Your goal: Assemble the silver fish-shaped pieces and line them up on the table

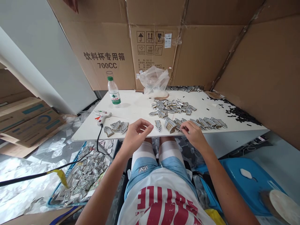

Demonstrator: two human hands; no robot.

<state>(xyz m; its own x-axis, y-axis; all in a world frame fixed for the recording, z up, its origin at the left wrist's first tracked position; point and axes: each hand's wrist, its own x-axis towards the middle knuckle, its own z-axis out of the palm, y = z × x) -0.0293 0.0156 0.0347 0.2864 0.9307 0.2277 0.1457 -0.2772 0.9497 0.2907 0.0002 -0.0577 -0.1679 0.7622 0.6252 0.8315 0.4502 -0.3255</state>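
Observation:
My left hand (pixel 135 132) rests at the near edge of the white table (pixel 131 107), fingers curled with the thumb and forefinger pinched, next to a single silver-grey pointed piece (pixel 158 125). My right hand (pixel 192 131) lies on the edge with fingers bent, its fingertips touching a stacked bundle of the same pieces (pixel 170 124). What either hand grips, if anything, I cannot make out. A small group of pieces (pixel 117 127) lies left of my left hand, and a loose heap (pixel 172 107) sits farther back.
A row of pieces (pixel 209 122) runs right of my right hand. A glue gun (pixel 102 117) with a black cord, a water bottle (pixel 114 92) and a plastic bag (pixel 154 79) stand on the table. Black scraps (pixel 236 114) cover the right side. Cardboard walls surround it. A tray of pieces (pixel 84 173) lies on the floor.

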